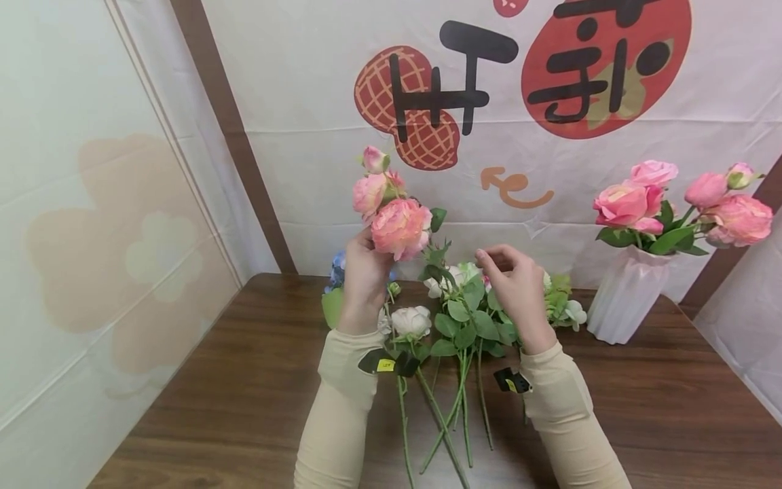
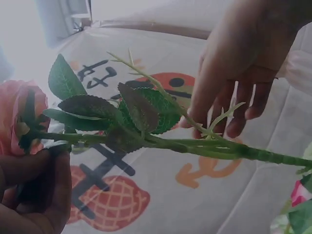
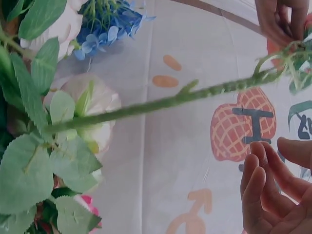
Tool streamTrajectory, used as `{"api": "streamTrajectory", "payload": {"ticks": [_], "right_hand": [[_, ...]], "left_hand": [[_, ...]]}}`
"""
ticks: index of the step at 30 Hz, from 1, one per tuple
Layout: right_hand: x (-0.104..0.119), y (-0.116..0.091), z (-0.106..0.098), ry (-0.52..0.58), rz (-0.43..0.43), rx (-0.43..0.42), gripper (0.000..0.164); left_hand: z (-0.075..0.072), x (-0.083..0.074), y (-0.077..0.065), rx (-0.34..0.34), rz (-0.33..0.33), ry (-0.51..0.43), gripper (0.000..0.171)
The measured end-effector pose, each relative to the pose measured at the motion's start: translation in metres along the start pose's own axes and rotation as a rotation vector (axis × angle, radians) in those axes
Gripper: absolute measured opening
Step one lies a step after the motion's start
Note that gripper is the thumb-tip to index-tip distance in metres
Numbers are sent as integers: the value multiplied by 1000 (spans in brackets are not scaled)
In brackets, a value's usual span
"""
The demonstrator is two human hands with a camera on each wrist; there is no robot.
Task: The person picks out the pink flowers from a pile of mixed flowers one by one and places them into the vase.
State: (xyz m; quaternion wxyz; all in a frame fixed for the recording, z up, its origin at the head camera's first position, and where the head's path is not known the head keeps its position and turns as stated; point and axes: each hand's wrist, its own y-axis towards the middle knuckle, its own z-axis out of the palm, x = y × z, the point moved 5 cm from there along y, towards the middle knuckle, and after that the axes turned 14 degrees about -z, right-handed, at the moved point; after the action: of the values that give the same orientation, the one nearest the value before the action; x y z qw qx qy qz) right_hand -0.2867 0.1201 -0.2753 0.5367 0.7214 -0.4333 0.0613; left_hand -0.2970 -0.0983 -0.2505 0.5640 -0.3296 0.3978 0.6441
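My left hand [image 1: 366,275] pinches a pink peony [image 1: 401,227] by its stem, just under the blooms. In the left wrist view, its finger and thumb meet at the green stem [image 2: 170,143], below several dark leaves [image 2: 90,108]. A little to the right, my right hand [image 1: 515,284] is raised beside the stem with its fingers loosely bent. Nothing lies between those fingers [image 3: 257,187] in the right wrist view. Below both hands, white flowers [image 1: 411,322], green leaves [image 1: 473,319] and several long stems lie on the wooden table [image 1: 232,401].
A white ribbed vase [image 1: 629,299] holding pink flowers [image 1: 629,204] stands at the right rear of the table. Blue flowers [image 1: 337,270] lie behind my left wrist. A printed cloth backdrop [image 1: 305,156] hangs right behind the table.
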Motion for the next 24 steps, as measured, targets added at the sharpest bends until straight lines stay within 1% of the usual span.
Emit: {"api": "streamTrajectory", "payload": {"ticks": [4,8,10,12,14,17,20,22,24], "right_hand": [[8,-1,1,7,-46,-3,26],[17,-1,-1,32,-93,-26,24],[20,-1,-4,58,-95,-32,24],[23,-1,-6,89,-89,-18,24],[24,-1,-7,122,-69,28,24],[24,-2,-7,175,-31,135,25],[24,-2,-5,221,0,230,24],[24,-3,-5,228,14,265,24],[24,-3,-5,231,21,282,25]], "left_hand": [[7,10,4,87,-46,6,38],[15,17,5,173,-82,6,35],[18,20,5,203,-97,7,32],[22,23,5,235,-109,8,31],[24,26,5,259,-116,10,34],[27,30,6,295,-123,18,40],[30,33,6,341,-111,18,42],[31,33,5,374,-99,12,40],[32,34,5,396,-92,2,38]]}}
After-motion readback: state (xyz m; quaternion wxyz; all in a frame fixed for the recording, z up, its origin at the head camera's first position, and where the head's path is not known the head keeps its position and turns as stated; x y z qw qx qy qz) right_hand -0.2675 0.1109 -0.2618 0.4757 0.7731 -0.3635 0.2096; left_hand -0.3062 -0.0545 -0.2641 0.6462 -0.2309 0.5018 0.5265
